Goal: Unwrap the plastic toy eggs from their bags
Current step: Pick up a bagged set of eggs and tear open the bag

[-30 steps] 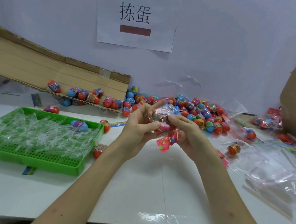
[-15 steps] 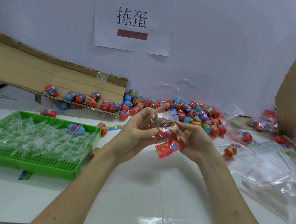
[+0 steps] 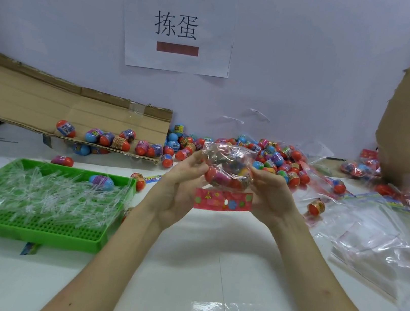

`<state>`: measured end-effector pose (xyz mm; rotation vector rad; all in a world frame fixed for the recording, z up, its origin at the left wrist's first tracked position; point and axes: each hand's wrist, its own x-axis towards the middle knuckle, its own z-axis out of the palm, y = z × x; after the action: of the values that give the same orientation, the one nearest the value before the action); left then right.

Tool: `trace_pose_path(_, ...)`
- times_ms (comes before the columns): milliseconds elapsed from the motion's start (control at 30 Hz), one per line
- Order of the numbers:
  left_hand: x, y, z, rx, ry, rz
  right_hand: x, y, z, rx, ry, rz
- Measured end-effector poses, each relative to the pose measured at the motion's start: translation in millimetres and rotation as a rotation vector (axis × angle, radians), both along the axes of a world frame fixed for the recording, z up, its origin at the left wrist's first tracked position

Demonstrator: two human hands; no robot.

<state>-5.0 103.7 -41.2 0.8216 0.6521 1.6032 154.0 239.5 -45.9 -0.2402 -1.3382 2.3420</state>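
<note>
1. At far left the tray holds clear strips. It plays no part in this step, so I steer clear of it.
2. The left hand curls round the bag's left side, thumb in front and fingers behind. I judge it works best as the anchor, so I hold firm on the film rather than squeeze the eggs.
3. The bag hangs in the air between both hands, above the tabletop and in front of the pile. Its eggs are bunched low, the red card hangs just beneath them, and the clear end stands crumpled upward. I cannot tell which end is open or whether a seal is broken.
4. The right hand pinches the bag's right side, close by the eggs. I'd let this hand do the pulling and draw the film away from the anchor in a short, steady tug. A hard jerk could fling the eggs across the tabletop, so I'd work low, with the opening tipped toward the pile.
5. At right, empty bags lie flat. I judge the spent wrapper belongs there.
</note>
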Motion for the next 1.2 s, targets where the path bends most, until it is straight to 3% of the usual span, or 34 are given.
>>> trace_pose_path(300,-4,9,-6,-0.174,-0.246,0.196,-12,-11,-2,0.017,0.059,-0.02)
trace_pose_path(667,-7,11,-6,-0.188,-0.258,0.302,-18,-11,-2,-0.066,0.007,-0.247)
trace_pose_path(933,-11,18,-17,-0.191,-0.246,0.397,-26,-10,0,0.212,-0.14,-0.355)
trace_pose_path(1067,-12,19,-17,-0.209,-0.195,0.407,-28,-11,-1,0.247,-0.142,-0.467)
trace_pose_path(1200,-6,20,-19,-0.282,0.198,0.542,-27,-10,-1,0.247,-0.167,-0.637)
